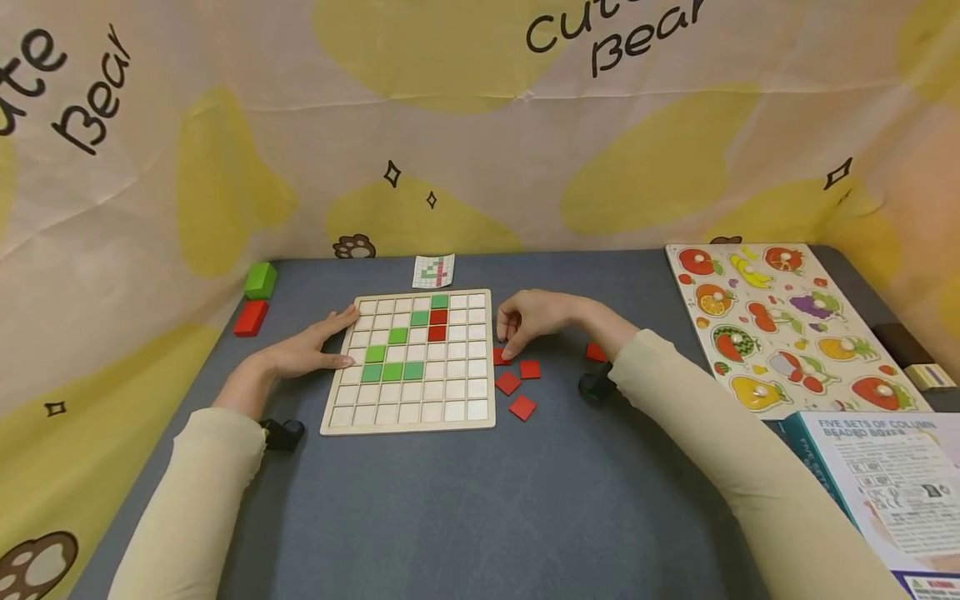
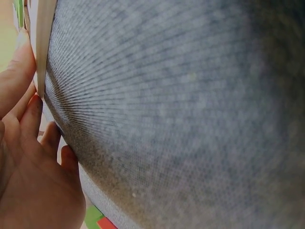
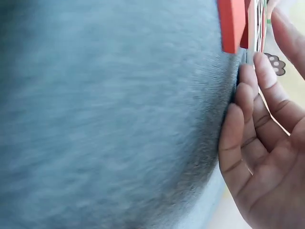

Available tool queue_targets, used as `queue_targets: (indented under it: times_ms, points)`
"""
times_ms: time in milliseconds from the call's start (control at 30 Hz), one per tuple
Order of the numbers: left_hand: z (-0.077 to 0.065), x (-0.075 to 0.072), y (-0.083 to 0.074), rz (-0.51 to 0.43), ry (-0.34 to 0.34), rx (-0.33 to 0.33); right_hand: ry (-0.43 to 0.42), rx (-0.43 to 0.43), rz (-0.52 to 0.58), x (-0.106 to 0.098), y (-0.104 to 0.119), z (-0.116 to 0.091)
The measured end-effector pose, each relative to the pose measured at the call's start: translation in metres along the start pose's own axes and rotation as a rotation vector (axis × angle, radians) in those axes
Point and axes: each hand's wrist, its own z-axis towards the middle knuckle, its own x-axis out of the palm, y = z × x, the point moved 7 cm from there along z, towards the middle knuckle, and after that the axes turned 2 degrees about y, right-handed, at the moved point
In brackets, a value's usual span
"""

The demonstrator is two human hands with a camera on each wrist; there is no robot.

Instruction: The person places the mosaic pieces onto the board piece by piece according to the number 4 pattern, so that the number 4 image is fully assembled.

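A pale wooden grid board [image 1: 455,389] lies on the table, with several green tiles [image 1: 392,372] and two red tiles [image 1: 437,317] in its cells. My left hand [image 1: 303,350] rests along the board's left edge, thumb and fingers spread apart against the rim. Beyond the right edge, my right hand [image 1: 536,319] hovers with loosely bent fingers at a red tile [image 1: 502,357]. In the right wrist view, thumb and index finger stand apart with nothing visible between them; whether they touch the tile is unclear. Several loose red tiles [image 1: 529,369] lie nearby, one partly behind the right forearm.
Behind the board lies a small pattern card [image 1: 433,272]. A green block [image 1: 260,281] and a red block [image 1: 251,318] sit at the far left. On the right are a fruit puzzle board [image 1: 780,325] and a printed box [image 1: 892,483]. A patterned cloth [image 1: 480,150] hangs behind.
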Motion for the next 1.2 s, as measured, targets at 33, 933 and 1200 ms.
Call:
queue_targets:
  times_ms: [33,933,1200]
  points:
    - [0.000,0.000,0.000,-0.001,0.001,-0.002,-0.001,0.001,-0.005,0.001,-0.001,-0.002]
    - [0.001,0.000,0.002,0.002,-0.001,-0.009,-0.334,-0.068,0.035,0.002,0.054,0.019]
    - [0.000,0.001,0.002,0.006,-0.001,-0.016,-0.353,-0.048,-0.058,0.014,0.078,0.041]
